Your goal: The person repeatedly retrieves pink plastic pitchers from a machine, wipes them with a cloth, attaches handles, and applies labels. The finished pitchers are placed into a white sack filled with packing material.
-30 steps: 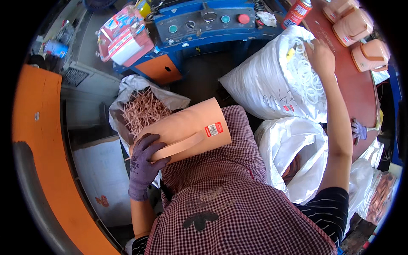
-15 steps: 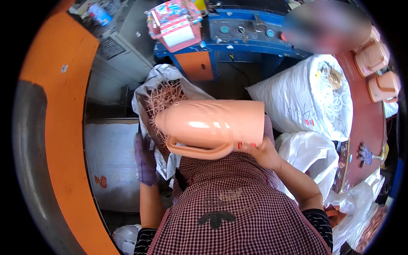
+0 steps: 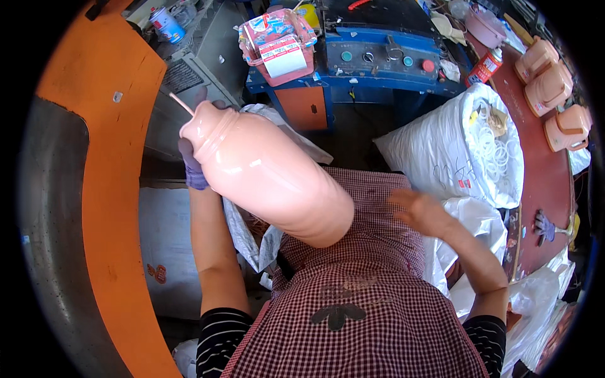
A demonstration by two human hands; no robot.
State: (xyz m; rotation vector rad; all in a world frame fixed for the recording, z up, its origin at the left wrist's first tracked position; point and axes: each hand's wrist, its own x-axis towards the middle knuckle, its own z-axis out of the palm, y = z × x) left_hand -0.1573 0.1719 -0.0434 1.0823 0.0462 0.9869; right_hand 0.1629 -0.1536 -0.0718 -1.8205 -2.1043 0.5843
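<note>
My left hand, in a purple glove, grips a pink flask shell round its neck. The shell is smooth and glossy, tilted with its neck up to the left and its broad base towards my lap. A thin pink stick juts from the neck end. No handle shows on this side. My bare right hand hovers over the checked apron, apart from the shell. Its fingers are smeared by motion. Behind the shell, a white sack of pink scrap sticks is mostly hidden.
On the red table at right stand several peach jugs, with a purple glove nearer. A white sack of clear rings leans beside it. Ahead is a blue machine panel with a pink basket. An orange frame borders the left.
The shell, earlier level with its handle showing and its base in my right hand, is now tilted with my left hand round its neck. My right hand has come off it.
</note>
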